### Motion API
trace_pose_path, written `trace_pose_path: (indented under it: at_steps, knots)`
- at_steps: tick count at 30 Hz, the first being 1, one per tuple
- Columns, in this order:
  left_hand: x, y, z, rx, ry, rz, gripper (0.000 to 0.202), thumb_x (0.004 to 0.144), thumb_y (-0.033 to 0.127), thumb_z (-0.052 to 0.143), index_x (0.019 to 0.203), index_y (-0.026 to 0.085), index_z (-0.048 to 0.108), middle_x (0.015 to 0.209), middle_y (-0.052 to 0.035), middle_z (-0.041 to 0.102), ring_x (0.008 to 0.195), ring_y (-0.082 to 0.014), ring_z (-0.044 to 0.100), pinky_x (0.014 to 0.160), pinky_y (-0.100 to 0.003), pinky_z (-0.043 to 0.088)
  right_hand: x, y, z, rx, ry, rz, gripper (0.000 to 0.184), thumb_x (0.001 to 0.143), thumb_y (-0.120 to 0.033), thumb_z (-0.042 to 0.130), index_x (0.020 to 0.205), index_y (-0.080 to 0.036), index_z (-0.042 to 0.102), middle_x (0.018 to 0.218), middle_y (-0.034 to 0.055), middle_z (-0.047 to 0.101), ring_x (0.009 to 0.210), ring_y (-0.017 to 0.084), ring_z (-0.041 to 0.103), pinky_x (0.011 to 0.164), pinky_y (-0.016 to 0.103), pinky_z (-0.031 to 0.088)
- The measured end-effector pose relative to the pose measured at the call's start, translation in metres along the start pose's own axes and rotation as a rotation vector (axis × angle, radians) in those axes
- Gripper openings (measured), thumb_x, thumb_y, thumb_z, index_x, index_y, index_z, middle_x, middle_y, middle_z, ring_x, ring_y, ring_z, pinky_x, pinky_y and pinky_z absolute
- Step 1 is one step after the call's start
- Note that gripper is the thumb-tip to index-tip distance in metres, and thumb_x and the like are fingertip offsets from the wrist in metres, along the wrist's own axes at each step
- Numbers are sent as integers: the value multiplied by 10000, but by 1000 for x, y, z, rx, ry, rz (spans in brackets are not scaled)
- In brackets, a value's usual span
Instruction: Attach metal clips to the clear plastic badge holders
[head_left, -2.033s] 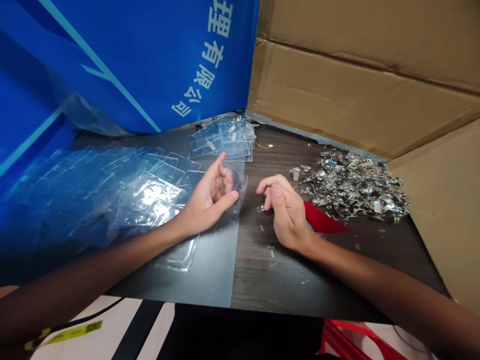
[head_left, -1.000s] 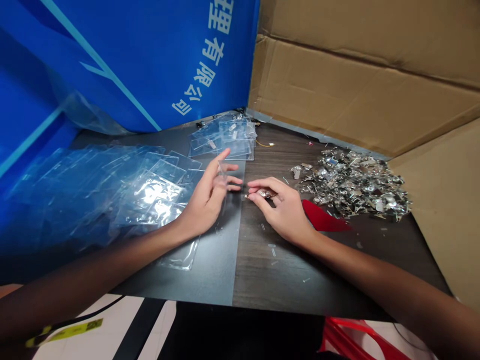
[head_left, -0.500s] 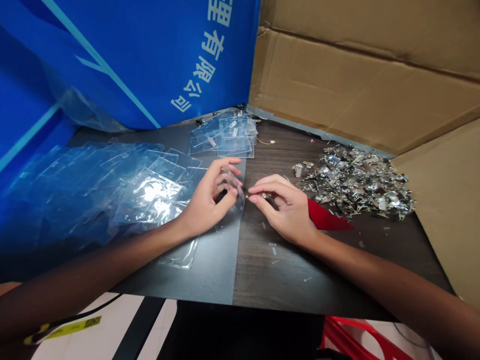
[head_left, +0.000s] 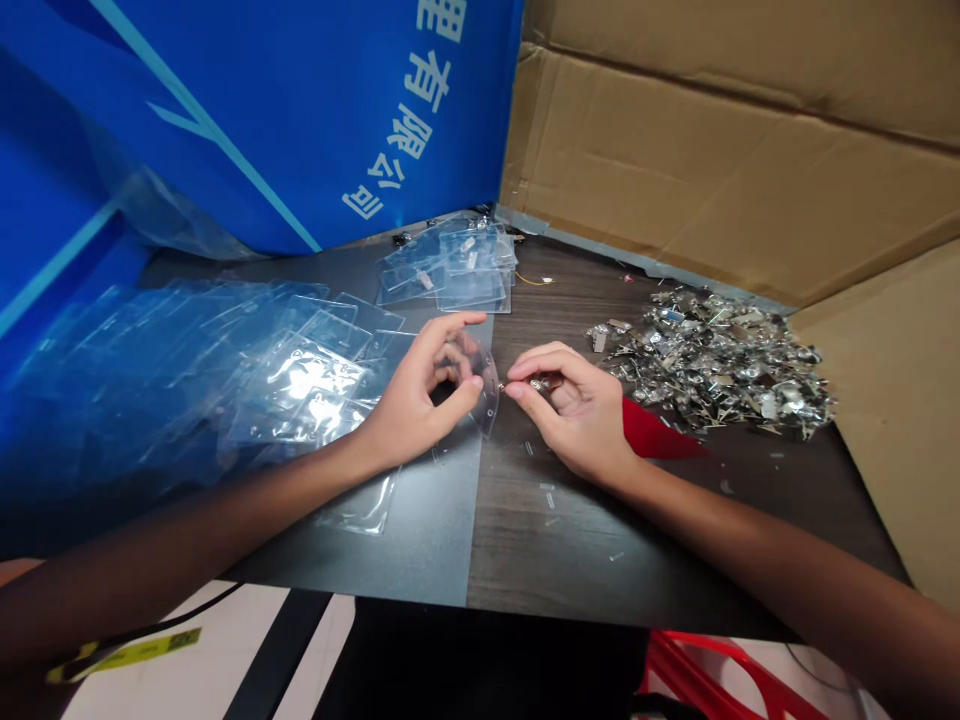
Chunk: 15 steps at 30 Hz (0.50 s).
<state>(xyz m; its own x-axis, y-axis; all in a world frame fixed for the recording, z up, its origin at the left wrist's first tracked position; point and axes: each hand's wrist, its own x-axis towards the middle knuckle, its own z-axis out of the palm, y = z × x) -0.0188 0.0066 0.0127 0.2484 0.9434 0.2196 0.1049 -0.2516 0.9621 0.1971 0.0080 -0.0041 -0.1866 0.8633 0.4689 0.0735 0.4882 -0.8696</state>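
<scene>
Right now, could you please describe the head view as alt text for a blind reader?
A person's left hand holds a clear plastic badge holder while the right hand pinches a small metal clip beside it, on a dark table, with more clear holders at left and a heap of metal clips at right.

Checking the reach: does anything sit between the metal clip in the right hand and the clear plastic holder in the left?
Nothing visible does: the metal clip pinched in the right hand points at the edge of the clear plastic holder in the left hand.
</scene>
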Motion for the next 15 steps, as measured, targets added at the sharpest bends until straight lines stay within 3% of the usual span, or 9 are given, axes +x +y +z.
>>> trace_pose_path:
  at_steps: [6, 15]
  knots:
    - [-2, 0, 2, 39, -30, 32, 609, 943, 217, 754, 1524, 293, 589, 1202, -48, 561, 878, -148, 643, 880, -337, 598, -3, -2, 1, 30, -42, -8, 56, 983, -246, 809, 1025, -251, 773, 1045, 74, 780, 976, 233, 747, 831, 409, 653]
    - [-2, 0, -3, 27, 9, 46, 624, 942, 280, 774, 1536, 273, 582, 1150, -71, 535, 911, -196, 513, 827, -338, 507, -3, -8, -2, 27, -164, -88, 257, 1035, -96, 659, 1226, -240, 751, 1180, 95, 738, 1030, 212, 749, 924, 420, 676]
